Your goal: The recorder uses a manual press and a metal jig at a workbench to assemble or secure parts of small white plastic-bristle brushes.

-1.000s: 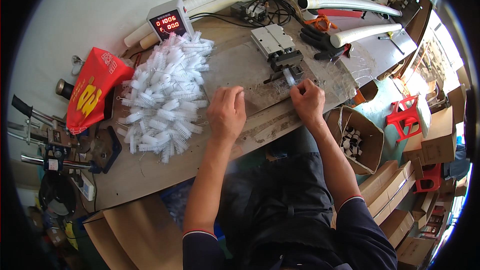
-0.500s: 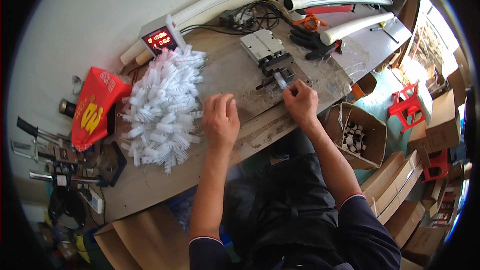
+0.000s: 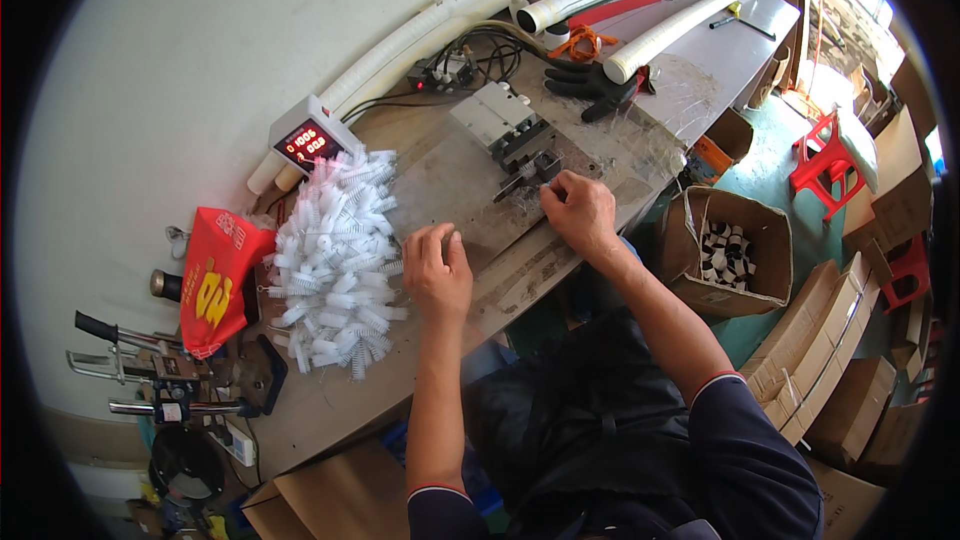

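Observation:
A large heap of small white bristle brushes lies on the table to the left. Just right of the heap is my left hand, fingers curled downward; whatever they hold is hidden. My right hand is closed in a pinch at the front of a small grey and black bench machine. Its fingertips are right beside the machine's black jaw part, and I cannot make out what is between them. Loose bristle scraps surround the jaw.
A counter box with a red lit display stands behind the heap, beside a red bag. Long white tubes and a black glove lie farther back. An open carton with black-and-white pieces stands right of the table.
The whole view has shifted and turned slightly. A whitish piece at the machine's jaw beside my right fingertips no longer shows. The display's lower figures differ. Both hands remain near their places.

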### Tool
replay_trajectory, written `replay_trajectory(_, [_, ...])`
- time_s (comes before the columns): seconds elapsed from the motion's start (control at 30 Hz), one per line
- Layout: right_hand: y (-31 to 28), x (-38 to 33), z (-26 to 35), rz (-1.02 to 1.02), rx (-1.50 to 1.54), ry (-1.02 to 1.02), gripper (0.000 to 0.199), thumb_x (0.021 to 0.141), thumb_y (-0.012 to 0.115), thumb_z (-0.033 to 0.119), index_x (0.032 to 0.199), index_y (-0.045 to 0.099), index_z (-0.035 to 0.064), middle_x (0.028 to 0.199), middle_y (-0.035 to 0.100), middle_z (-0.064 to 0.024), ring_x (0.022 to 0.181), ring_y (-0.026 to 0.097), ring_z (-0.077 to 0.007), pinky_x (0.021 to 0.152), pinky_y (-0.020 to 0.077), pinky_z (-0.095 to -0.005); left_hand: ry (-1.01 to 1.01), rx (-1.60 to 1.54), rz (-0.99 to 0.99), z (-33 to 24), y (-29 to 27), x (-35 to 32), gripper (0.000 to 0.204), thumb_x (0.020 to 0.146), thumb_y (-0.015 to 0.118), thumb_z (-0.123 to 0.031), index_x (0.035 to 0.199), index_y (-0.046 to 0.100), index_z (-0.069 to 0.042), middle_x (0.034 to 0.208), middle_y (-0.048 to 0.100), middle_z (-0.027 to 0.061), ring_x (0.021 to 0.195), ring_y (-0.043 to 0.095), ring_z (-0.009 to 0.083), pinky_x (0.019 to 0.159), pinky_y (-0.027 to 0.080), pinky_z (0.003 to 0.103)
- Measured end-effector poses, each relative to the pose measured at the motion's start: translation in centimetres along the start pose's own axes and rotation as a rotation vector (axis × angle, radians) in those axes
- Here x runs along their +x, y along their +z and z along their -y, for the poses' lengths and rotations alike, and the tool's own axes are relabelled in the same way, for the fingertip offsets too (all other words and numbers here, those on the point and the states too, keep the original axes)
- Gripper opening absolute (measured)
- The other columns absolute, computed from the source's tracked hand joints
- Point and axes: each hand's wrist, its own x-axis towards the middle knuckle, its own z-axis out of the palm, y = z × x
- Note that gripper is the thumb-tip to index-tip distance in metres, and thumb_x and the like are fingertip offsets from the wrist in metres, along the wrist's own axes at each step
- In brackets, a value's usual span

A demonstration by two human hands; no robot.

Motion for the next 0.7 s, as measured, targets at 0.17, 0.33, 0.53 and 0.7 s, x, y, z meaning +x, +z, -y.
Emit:
replay_trajectory(0.17, [-0.3, 0.3, -0.1, 0.002, 0.001, -0.012, 0.023, 0.087, 0.07, 0.028, 0.079, 0.069, 0.0057, 0.076, 0.07, -0.0166, 0.077, 0.069, -0.039, 0.071, 0.0537, -0.0487, -0.006, 0.016, 0.07, -1.0, 0.5, 0.6, 0.017, 0.088, 0.073, -0.008, 0.104, 0.068, -0.006, 0.106, 0.067, 0.0115, 0.102, 0.064, 0.0336, 0.087, 0.053, 0.043])
replay_trajectory(0.33, [-0.5, 0.3, -0.2, 0.018, 0.035, -0.011, 0.022, 0.086, 0.07, 0.027, 0.079, 0.069, 0.006, 0.076, 0.07, -0.0165, 0.076, 0.07, -0.039, 0.07, 0.054, -0.0488, -0.027, -0.021, 0.176, -3.5, 2.5, 2.2, 0.022, 0.088, 0.076, -0.013, 0.103, 0.061, -0.009, 0.108, 0.065, 0.0094, 0.106, 0.064, 0.0328, 0.085, 0.053, 0.044])
replay_trajectory(0.53, [-0.4, 0.1, -0.1, 0.013, 0.052, -0.014, 0.022, 0.086, 0.07, 0.027, 0.08, 0.069, 0.0058, 0.076, 0.07, -0.0164, 0.076, 0.07, -0.0387, 0.069, 0.054, -0.0485, 0.018, 0.067, 0.265, -3.9, 5.6, 3.6, 0.02, 0.088, 0.075, -0.013, 0.102, 0.061, -0.01, 0.099, 0.066, 0.0074, 0.099, 0.065, 0.0314, 0.079, 0.053, 0.044])
replay_trajectory(0.7, [-0.5, 0.2, -0.3, -0.008, 0.076, -0.017, 0.022, 0.086, 0.072, 0.027, 0.08, 0.07, 0.0062, 0.075, 0.069, -0.0162, 0.074, 0.07, -0.0379, 0.068, 0.0539, -0.0464, 0.066, 0.018, 0.189, -3.4, 5.6, 3.4, 0.013, 0.089, 0.075, -0.009, 0.099, 0.066, -0.009, 0.094, 0.07, 0.0079, 0.092, 0.067, 0.03, 0.077, 0.053, 0.042])
